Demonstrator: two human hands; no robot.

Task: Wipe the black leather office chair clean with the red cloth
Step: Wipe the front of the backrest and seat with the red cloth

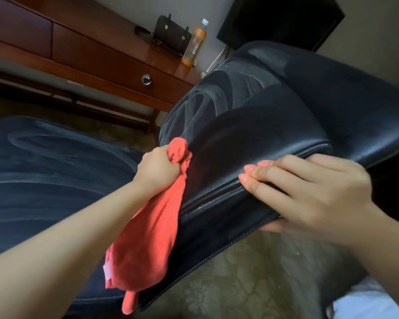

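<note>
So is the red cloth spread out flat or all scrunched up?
Scrunched up. The left hand grips the cloth in a bunch against the chair, the rest hanging down.

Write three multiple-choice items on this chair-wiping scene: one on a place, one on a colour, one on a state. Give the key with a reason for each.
1. The orange drink bottle stands:
A) on the wooden desk beside the black handbag
B) on the carpet
C) on a shelf

2. Its cap is:
A) red
B) white
C) black

3. The left hand:
A) lies flat and open
B) holds the bottle
C) grips the bunched red cloth

Key:
1 A, it stands on the desk top next to the bag.
2 B, the cap shows white.
3 C, the fingers curl round the cloth at the black leather office chair.
</note>
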